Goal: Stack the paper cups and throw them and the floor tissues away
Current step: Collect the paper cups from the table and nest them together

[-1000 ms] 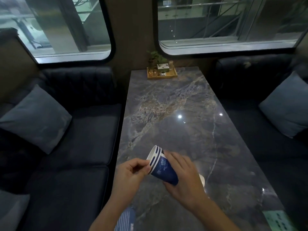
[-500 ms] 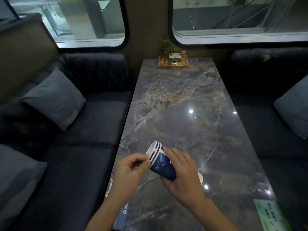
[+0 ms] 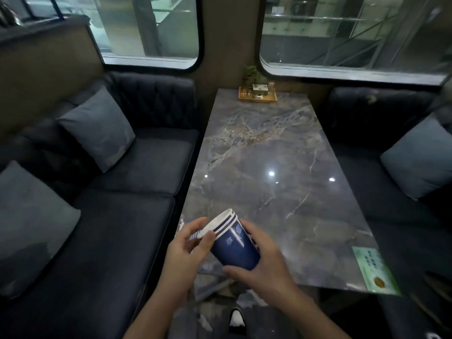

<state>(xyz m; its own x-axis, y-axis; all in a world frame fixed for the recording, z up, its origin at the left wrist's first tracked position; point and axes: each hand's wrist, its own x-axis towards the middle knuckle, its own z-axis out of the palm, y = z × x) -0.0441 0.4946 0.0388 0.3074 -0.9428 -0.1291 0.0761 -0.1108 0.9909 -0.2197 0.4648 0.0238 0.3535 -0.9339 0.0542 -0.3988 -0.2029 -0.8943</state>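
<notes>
Since a moment ago: both my hands have kept the cups, but the view has pulled back from the table point(image 3: 269, 152), whose near edge now shows, with floor and a shoe below my wrists.
Step in hand: stacking looks finished; three white rims sit nested, so I judge I am squaring the stack before carrying it off.
Cup stack point(image 3: 232, 241): tilted, mouth up and to the left, base down toward my right palm, held in the air over the table's near corner.
Right hand point(image 3: 266, 263): curled around the lower blue wall, thumb under the base, fingers behind it; a firm wrap.
Left hand point(image 3: 188, 248): half closed, thumb pressed on the rims, fingers pinching what seems a striped paper edge beside the mouth; I cannot tell what it is.
Floor tissues: none that I can make out; the floor beneath my forearms is dark and blurred.
Next move calls for: one hand taking the whole stack, freeing the other to bend for the tissues, then finding a bin, which is not in view.
Risk: loose nesting could let a cup slip out when tilted.
</notes>
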